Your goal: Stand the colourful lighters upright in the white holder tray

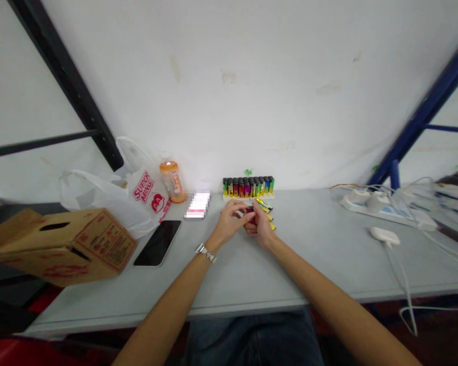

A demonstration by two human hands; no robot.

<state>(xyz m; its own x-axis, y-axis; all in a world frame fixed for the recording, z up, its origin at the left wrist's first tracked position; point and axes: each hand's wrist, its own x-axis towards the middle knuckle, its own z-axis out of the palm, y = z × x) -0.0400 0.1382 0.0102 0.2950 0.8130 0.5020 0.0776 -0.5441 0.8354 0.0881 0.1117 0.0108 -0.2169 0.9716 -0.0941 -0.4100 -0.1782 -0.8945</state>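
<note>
Close together above the middle of the grey table are my two hands. My right hand (pixel 262 230) is closed around a dark red lighter (pixel 251 218). The thumb and fingertips of my left hand (pixel 229 222) come together at the top of that same lighter, partly covering it. Loose yellow lighters (pixel 265 207) lie just behind and beside my right hand, which hides some of them. Against the wall stands a pale rack (pixel 270 195) with several upright lighters (pixel 248 186) in mixed colours, black tops upward.
At the left are a cardboard box (pixel 107 241), a white plastic bag (pixel 114 201), an orange bottle (pixel 173 180) and a black phone (pixel 158 244). A blurred-out screen (pixel 197 205) lies nearer the centre. A power strip (pixel 389 211) and white charger (pixel 384 236) with cables occupy the right.
</note>
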